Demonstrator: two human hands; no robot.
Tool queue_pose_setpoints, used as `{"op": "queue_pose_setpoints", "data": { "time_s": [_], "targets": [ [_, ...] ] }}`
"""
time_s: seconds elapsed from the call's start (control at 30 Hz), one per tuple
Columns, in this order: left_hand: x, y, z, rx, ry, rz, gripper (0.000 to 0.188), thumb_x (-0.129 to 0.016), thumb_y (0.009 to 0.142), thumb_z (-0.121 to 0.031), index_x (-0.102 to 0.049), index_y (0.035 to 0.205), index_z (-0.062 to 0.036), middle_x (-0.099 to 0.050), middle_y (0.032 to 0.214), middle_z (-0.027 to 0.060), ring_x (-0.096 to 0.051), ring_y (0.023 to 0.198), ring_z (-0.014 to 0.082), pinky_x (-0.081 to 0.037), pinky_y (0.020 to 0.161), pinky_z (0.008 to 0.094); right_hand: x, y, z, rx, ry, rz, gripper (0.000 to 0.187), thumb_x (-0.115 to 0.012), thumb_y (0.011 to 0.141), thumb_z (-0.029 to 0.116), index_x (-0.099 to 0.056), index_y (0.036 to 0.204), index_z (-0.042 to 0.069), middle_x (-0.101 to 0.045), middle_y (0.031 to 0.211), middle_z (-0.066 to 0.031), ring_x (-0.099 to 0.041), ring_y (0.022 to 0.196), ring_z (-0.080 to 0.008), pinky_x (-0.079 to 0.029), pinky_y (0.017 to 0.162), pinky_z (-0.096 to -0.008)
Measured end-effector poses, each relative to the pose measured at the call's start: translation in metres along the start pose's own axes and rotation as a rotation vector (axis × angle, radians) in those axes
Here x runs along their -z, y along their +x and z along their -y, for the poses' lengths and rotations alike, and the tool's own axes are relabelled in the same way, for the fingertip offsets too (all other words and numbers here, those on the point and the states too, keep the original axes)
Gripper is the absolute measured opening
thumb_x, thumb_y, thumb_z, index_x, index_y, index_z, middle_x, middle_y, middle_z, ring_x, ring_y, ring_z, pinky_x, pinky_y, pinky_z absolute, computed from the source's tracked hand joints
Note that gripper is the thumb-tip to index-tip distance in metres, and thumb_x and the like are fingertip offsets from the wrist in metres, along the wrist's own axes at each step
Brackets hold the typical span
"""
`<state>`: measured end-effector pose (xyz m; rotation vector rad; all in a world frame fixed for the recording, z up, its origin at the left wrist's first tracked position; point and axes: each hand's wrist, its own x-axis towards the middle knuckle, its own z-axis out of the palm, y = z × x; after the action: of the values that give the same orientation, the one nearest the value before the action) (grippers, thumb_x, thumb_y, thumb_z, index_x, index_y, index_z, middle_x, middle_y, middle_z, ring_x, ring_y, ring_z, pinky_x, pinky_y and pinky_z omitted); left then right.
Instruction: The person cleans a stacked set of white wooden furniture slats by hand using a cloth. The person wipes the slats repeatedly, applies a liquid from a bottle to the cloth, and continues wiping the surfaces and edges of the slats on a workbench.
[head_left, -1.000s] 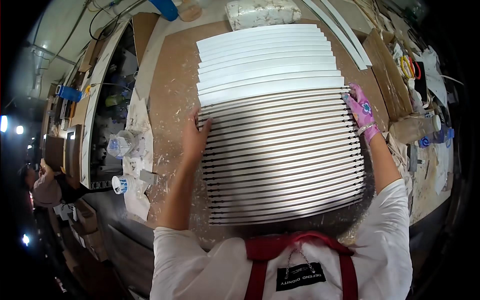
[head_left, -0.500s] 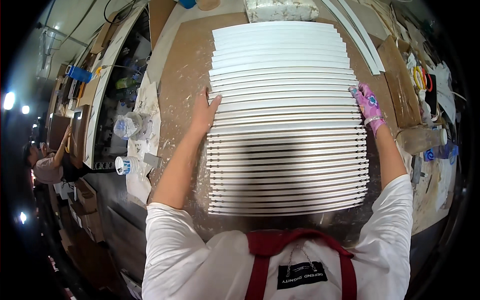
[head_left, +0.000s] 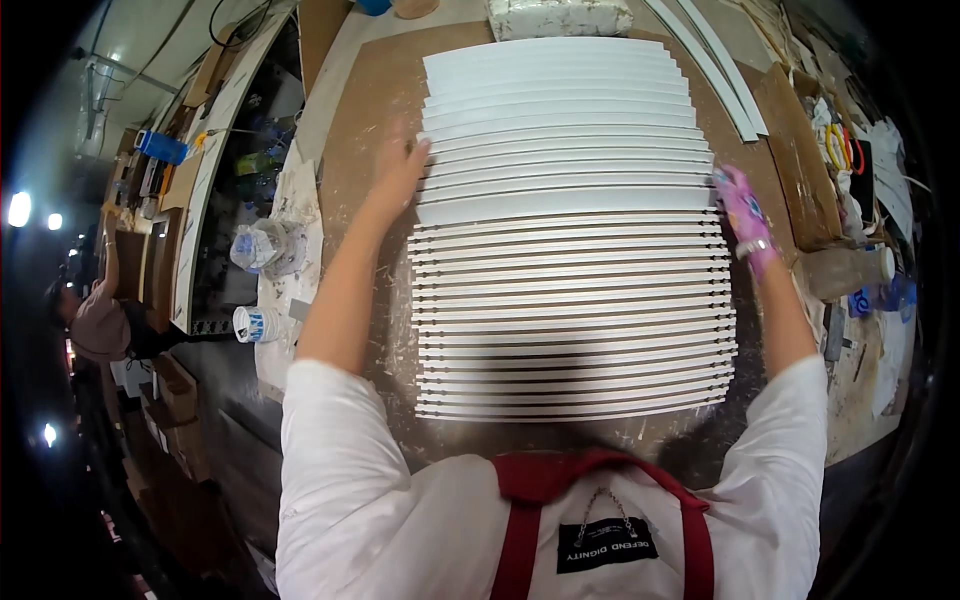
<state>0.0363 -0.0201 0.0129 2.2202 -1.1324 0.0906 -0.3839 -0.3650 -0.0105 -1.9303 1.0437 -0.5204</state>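
At the centre of the head view, white slats (head_left: pixel 565 165) lie crosswise in a long row on a brown board (head_left: pixel 362 100), which rests on the tabletop (head_left: pixel 335 62). The far slats overlap like shingles, with broad, smooth, matt faces upward. The near slats show narrow edges separated by dark gaps, with small dark notches close to both ends. The slat ends are slightly stepped, and a soft shadow covers part of the near group.

The left hand (head_left: pixel 398 175) is bare and placed at the left ends, thumb apart from the blurred fingers. The right hand (head_left: pixel 738 205), in a pink patterned glove, is at the right ends; whether it pinches a slat cannot be told.

A wrapped white bundle (head_left: pixel 560 18) limits the space at the far edge of the slats. Two long white strips (head_left: pixel 715 70) lie at the far right, near an open cardboard box (head_left: pixel 800 160). A translucent jar (head_left: pixel 845 272) lies to the right of the glove. At the left are a clear plastic container (head_left: pixel 265 248) and a white-and-blue tub (head_left: pixel 255 324), both clear of the slats.
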Motion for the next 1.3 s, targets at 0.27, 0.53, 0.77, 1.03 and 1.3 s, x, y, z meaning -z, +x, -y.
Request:
{"op": "queue_pose_setpoints", "data": {
  "time_s": [0.27, 0.53, 0.77, 1.03, 1.3],
  "targets": [
    [0.014, -0.138, -0.057, 0.372, -0.284, 0.137, 0.047, -0.055, 0.094, -0.028, -0.049, 0.128, 0.0036, -0.058, 0.119, 0.0245, -0.055, 0.111, 0.0337, -0.040, 0.097, 0.0379, 0.017, -0.071, 0.008, -0.026, -0.160, 0.011, 0.041, -0.056, 0.092, 0.036, -0.055, 0.117, 0.004, -0.063, 0.095, -0.0118, -0.059, 0.086, -0.0205, -0.047, 0.075, -0.0335],
    [-0.008, -0.141, -0.049, 0.331, -0.287, 0.063, 0.049, -0.054, 0.095, -0.027, -0.043, 0.133, 0.0038, -0.055, 0.121, 0.0243, -0.053, 0.110, 0.0341, -0.040, 0.096, 0.0391, 0.006, -0.082, 0.009, 0.100, -0.199, -0.064, 0.044, -0.052, 0.094, 0.034, -0.051, 0.125, 0.003, -0.060, 0.115, -0.0218, -0.059, 0.105, -0.0355, -0.045, 0.091, -0.0381],
    [0.009, -0.158, -0.065, 0.287, -0.056, 0.185, 0.050, -0.052, 0.096, -0.025, -0.041, 0.135, 0.0032, -0.048, 0.128, 0.0253, -0.046, 0.119, 0.0385, -0.035, 0.102, 0.0425, 0.013, -0.116, 0.001, -0.004, -0.266, -0.023, 0.050, -0.051, 0.095, 0.037, -0.046, 0.132, 0.004, -0.060, 0.116, -0.0241, -0.058, 0.108, -0.0378, -0.045, 0.093, -0.0404],
    [-0.001, -0.131, -0.048, 0.220, -0.005, 0.057, 0.061, -0.054, 0.094, -0.026, -0.032, 0.137, 0.0103, -0.045, 0.128, 0.0320, -0.045, 0.118, 0.0412, -0.034, 0.103, 0.0430, 0.007, -0.070, 0.045, -0.121, -0.252, 0.060, 0.060, -0.048, 0.095, 0.046, -0.035, 0.143, 0.013, -0.054, 0.128, -0.0237, -0.055, 0.116, -0.0359, -0.041, 0.099, -0.0382],
    [0.047, -0.226, -0.076, 0.614, -0.607, 0.170, 0.054, -0.046, 0.098, -0.031, -0.040, 0.137, 0.0062, -0.045, 0.139, 0.0226, -0.044, 0.127, 0.0306, -0.033, 0.106, 0.0370, 0.057, -0.161, -0.030, -0.045, 0.061, 0.156, 0.056, -0.049, 0.096, 0.035, -0.038, 0.142, 0.006, -0.050, 0.136, -0.0165, -0.052, 0.121, -0.0266, -0.041, 0.100, -0.0333]
  ]
}}
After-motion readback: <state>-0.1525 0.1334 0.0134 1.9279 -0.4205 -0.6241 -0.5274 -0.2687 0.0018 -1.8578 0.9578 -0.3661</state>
